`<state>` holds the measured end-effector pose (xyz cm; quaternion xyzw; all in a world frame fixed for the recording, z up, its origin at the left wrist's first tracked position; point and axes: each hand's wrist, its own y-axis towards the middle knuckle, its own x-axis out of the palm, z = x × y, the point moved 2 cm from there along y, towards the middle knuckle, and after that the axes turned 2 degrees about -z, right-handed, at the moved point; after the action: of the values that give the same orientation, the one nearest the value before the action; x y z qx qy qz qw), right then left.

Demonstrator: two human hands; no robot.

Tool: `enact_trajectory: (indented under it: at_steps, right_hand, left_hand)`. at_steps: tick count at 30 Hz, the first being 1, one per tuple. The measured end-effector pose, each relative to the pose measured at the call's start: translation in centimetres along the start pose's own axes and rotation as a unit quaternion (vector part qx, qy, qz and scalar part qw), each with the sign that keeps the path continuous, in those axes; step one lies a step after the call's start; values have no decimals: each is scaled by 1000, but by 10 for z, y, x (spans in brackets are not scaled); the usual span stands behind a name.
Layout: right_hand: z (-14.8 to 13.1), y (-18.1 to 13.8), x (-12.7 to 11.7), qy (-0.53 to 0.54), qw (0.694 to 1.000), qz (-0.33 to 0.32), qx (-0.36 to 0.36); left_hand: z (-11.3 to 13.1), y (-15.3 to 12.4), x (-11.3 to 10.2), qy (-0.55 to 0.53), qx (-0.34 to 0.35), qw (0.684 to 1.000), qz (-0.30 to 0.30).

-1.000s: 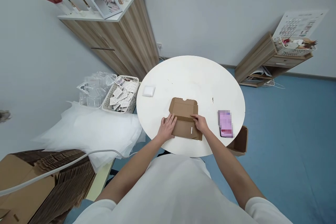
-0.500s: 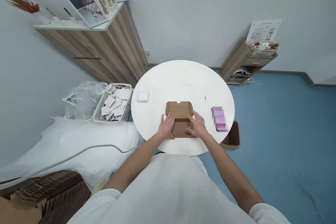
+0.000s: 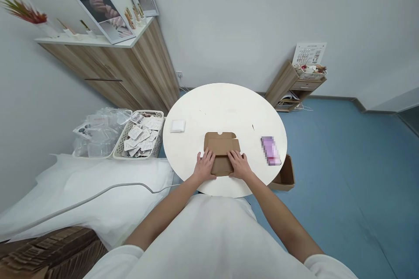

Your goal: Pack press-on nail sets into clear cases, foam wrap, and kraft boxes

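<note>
A brown cardboard box (image 3: 222, 165) lies on the round white table (image 3: 225, 100) right in front of me, its notched lid flap (image 3: 220, 143) folded back to the far side. At the box's left side is my left hand (image 3: 205, 166), fingers over the side wall and thumb by the front edge. My right hand (image 3: 240, 165) grips the opposite side in the same way. What the fingertips press inside the box is partly hidden. Off to the right on the table lies a purple, pixelated phone-shaped item (image 3: 270, 151).
A small white packet (image 3: 178, 126) sits on the table's left. Beyond it stand a basket of cards (image 3: 163, 139) and clear plastic packaging (image 3: 101, 133). An open carton (image 3: 288, 176) is on the floor at right. Stacked flat cardboard (image 3: 59, 253) fills the lower left.
My right hand has come down from above the box onto its right side. The right side flap of the lid now stands out to the right. The view has tilted slightly upward.
</note>
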<state>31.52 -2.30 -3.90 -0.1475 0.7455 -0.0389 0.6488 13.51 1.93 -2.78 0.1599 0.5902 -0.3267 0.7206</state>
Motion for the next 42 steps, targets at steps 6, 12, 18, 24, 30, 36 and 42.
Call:
enact_trajectory:
  at_steps: [6,12,18,24,30,36,42]
  right_hand:
    - [-3,2,1,-1,1000,-16,9]
    - [-2,6,2,12,1000,-17,3]
    - [-2,8,5,39,999,-15,-2]
    - [-2,7,8,57,998,6,-15]
    - [-4,10,10,61,998,9,-26]
    - [-8,13,9,62,998,2,-22]
    - [-9,14,10,51,999,-2,-17]
  left_hand:
    - [-30,-46,21,-236,-299,922,66]
    - [-45,-47,43,-406,-327,849,88]
    - [-48,-36,38,-387,-337,847,141]
    - [-51,-31,34,-376,-377,831,162]
    - [-36,-21,28,-397,-341,836,167]
    - [-20,-23,27,-368,-296,866,164]
    - [-26,-26,29,-349,-262,893,113]
